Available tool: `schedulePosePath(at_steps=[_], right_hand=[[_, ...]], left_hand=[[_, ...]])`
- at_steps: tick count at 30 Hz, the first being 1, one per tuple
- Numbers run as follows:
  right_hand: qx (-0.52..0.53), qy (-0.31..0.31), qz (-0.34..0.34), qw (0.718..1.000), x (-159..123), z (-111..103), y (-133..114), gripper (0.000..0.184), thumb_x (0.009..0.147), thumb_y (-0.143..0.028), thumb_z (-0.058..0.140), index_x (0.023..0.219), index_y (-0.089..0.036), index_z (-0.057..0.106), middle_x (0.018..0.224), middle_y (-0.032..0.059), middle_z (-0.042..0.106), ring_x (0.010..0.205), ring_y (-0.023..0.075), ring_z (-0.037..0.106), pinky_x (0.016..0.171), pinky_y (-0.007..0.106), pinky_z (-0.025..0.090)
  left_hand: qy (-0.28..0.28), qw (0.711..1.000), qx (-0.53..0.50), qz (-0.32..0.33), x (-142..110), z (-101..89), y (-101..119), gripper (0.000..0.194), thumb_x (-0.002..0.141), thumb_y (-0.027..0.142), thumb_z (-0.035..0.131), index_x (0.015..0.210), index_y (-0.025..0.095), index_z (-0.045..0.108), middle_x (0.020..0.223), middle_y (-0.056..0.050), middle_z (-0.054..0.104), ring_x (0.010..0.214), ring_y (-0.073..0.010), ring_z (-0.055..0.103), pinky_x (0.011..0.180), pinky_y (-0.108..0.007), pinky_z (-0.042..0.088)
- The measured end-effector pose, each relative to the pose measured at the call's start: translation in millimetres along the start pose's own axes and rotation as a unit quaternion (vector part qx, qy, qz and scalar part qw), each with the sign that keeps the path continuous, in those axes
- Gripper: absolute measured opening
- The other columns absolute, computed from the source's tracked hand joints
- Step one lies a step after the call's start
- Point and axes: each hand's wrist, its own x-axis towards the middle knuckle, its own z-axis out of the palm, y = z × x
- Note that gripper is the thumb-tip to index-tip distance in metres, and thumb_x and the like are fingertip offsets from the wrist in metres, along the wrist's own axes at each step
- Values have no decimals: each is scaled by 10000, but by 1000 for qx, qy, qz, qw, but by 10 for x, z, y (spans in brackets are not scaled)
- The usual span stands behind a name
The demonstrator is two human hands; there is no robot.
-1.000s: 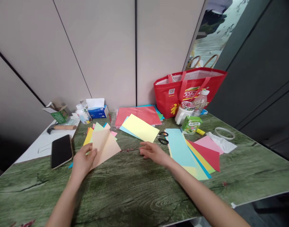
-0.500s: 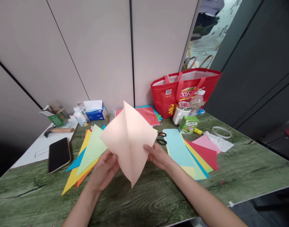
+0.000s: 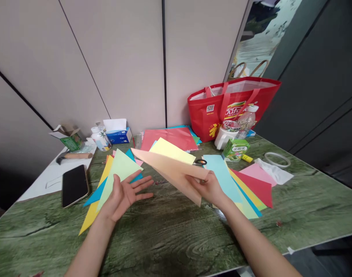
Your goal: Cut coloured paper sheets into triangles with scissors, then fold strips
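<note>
A creased sheet of peach paper (image 3: 170, 169) hangs over the middle of the table, tilted nearly edge-on to me. My right hand (image 3: 207, 188) pinches it at its right side. My left hand (image 3: 125, 196) is empty, palm up with fingers spread, to the left of the sheet and apart from it. Below and behind that hand lie folded paper triangles, with a light green one (image 3: 121, 167) uppermost. Pale yellow paper (image 3: 173, 150) shows behind the peach sheet. The black scissors handle (image 3: 201, 162) is partly hidden by the papers.
Light blue strips (image 3: 222, 177) and a red sheet (image 3: 258, 186) lie fanned at the right. A phone (image 3: 75, 186) and hammer (image 3: 75, 155) rest at the left. Along the back stand a tissue box (image 3: 117, 135), white mug (image 3: 224, 137), green carton (image 3: 235, 150) and red bag (image 3: 205, 119).
My left hand has let go of the peach paper and opened to its left. The sheet has tipped from facing me to nearly edge-on, still in my right hand.
</note>
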Motion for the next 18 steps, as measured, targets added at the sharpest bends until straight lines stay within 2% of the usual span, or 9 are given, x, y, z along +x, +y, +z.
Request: schedulePosePath(at_steps=[5, 8, 10, 12, 13, 15, 18], right_hand=[[-62, -9, -47, 997, -56, 41, -70, 306, 808, -372, 555, 564, -204, 630, 457, -20, 475, 437, 123, 414, 486, 276, 354], [-69, -43, -59, 995, -92, 116, -109, 293, 811, -379, 561, 587, -211, 645, 519, 11, 556, 503, 155, 501, 543, 297, 404], [-59, -72, -61, 994, -111, 165, -148, 207, 811, -362, 565, 722, -225, 693, 664, 40, 655, 607, 182, 576, 600, 306, 437], [-43, -92, -52, 994, -123, 201, -178, 181, 806, -348, 571, 875, -243, 701, 809, 47, 697, 701, 197, 612, 643, 307, 453], [-34, -94, -41, 994, -126, 211, -184, 187, 804, -348, 570, 884, -241, 701, 811, 42, 699, 704, 198, 615, 640, 304, 453], [-15, -84, -7, 996, -124, 212, -172, 215, 808, -360, 558, 750, -213, 703, 672, 23, 673, 612, 183, 595, 576, 291, 440], [28, -75, 66, 995, -96, 162, -107, 352, 811, -404, 538, 562, -176, 639, 491, -11, 588, 450, 139, 524, 443, 253, 383]], left_hand=[[-50, 999, 4, -3, -40, 51, -84, 892, 597, 777, 447, 1257, 177, 424, 1198, -225, 581, 1147, -385, 493, 845, -573, 417], [-27, 999, 12, -16, -68, 101, -89, 904, 546, 766, 517, 1218, 163, 484, 1149, -202, 619, 1071, -370, 555, 814, -505, 468], [23, 999, 20, -20, -81, 117, -91, 727, 634, 645, 592, 1179, 168, 525, 1146, -166, 633, 1024, -313, 595, 815, -416, 492], [73, 997, 31, -22, -87, 114, -100, 525, 717, 421, 657, 1174, 195, 529, 1150, -113, 645, 993, -245, 619, 826, -332, 496], [84, 995, 37, -28, -89, 106, -108, 487, 727, 326, 669, 1177, 206, 527, 1152, -95, 647, 985, -226, 625, 830, -311, 496], [81, 994, 47, -51, -90, 84, -127, 487, 702, 225, 692, 1164, 196, 540, 1146, -96, 652, 968, -231, 636, 826, -322, 506], [59, 993, 57, -81, -91, 48, -148, 460, 650, 166, 730, 1089, 148, 595, 1098, -131, 672, 921, -261, 653, 803, -374, 523]])
